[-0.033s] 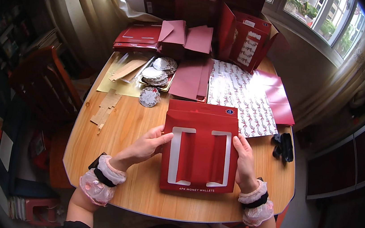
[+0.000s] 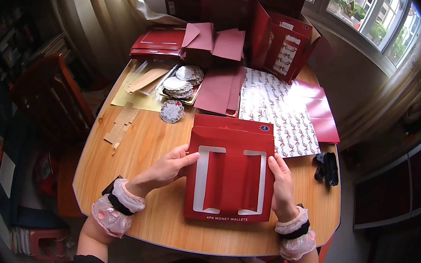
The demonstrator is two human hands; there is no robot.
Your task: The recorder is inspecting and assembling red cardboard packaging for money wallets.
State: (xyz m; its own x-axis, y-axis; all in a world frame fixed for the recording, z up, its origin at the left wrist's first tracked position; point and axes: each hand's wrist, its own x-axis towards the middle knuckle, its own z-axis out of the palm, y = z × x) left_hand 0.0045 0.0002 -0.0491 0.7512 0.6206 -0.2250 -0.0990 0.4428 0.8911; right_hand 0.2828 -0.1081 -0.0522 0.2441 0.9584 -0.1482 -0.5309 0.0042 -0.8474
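Note:
A flat red cardboard box [image 2: 230,173] with two white-edged cut-out windows stands close to upright before me, over the near part of the table. My left hand [image 2: 169,164] grips its left edge, thumb on the front face. On the opposite edge my right hand [image 2: 282,184] holds it the same way, fingers behind the card. Through the windows, folded red card shows inside. The box's back and the fingertips behind it are hidden.
Beyond the box lie a patterned paper sheet [image 2: 275,108], dark pink envelopes [image 2: 216,93] and round white tags [image 2: 173,111]. Flat red boxes [image 2: 161,41] are stacked at the back left. A larger red carton [image 2: 285,49] stands at the back right. A black tape dispenser-like object [image 2: 328,169] sits by the right edge.

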